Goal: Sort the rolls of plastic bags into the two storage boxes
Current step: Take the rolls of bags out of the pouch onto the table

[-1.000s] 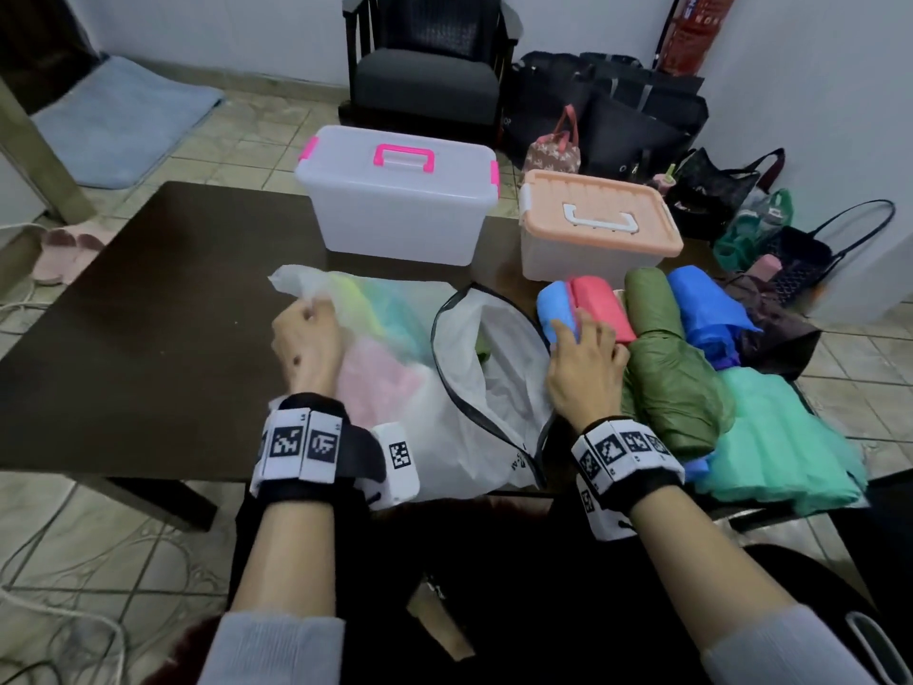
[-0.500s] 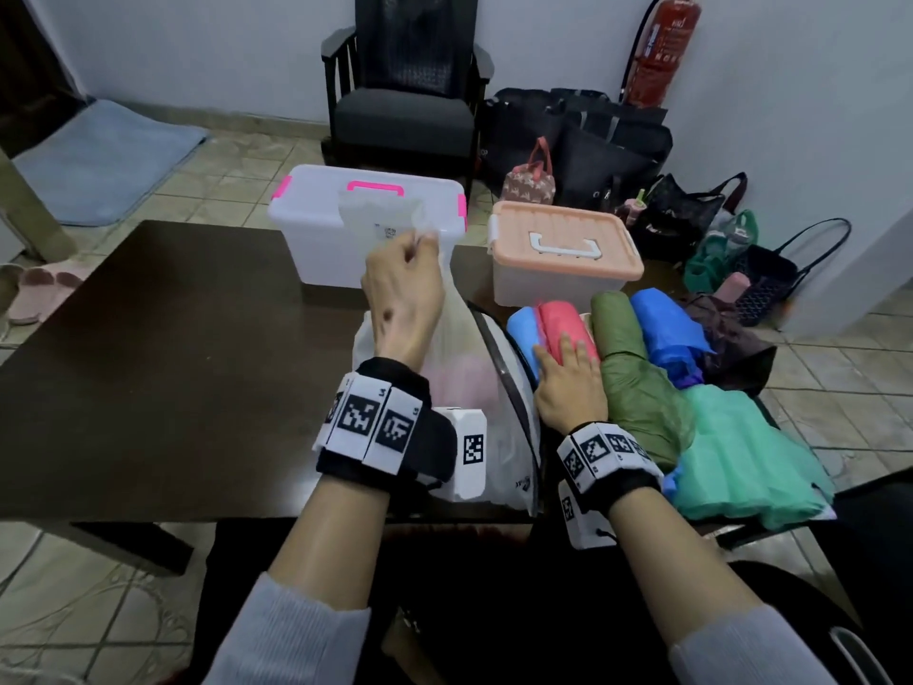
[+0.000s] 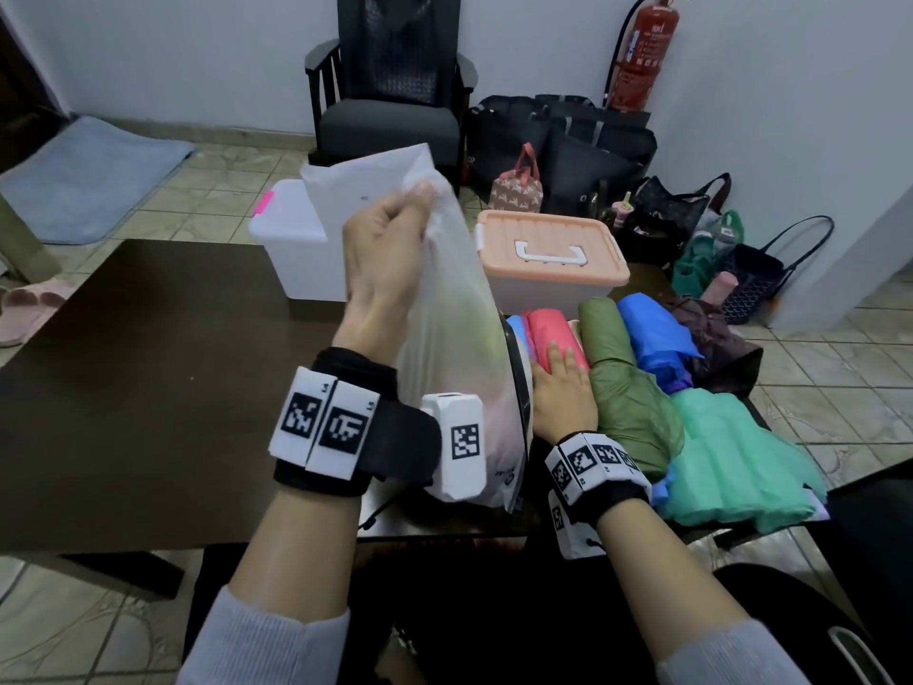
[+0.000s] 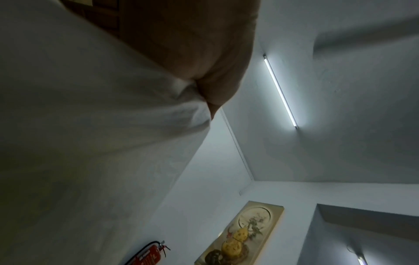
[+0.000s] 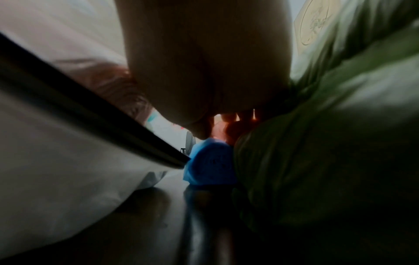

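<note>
My left hand (image 3: 385, 254) pinches the gathered end of a translucent white plastic bag (image 3: 454, 368) and holds it up over the dark table (image 3: 148, 363); pale coloured rolls show faintly inside. The left wrist view shows the same bag (image 4: 90, 143) bunched under my thumb. My right hand (image 3: 563, 383) lies with straight fingers on a red roll (image 3: 543, 328), beside a small blue roll (image 5: 211, 165) and an olive green roll (image 3: 617, 368). A larger blue roll (image 3: 652, 333) and a teal bundle (image 3: 731, 457) lie further right. Behind stand a clear box with pink latches (image 3: 291, 249) and a peach-lidded box (image 3: 548, 254), both closed.
A dark brown bag (image 3: 716, 348) lies at the table's right edge. On the floor behind are a black armchair (image 3: 390, 121), a fire extinguisher (image 3: 642, 51), several handbags (image 3: 568, 140), a blue mat (image 3: 84, 175) and pink slippers (image 3: 29, 309).
My left hand has lifted the translucent bag off the table and raised it in front of the clear box. My right hand has stayed on the red roll.
</note>
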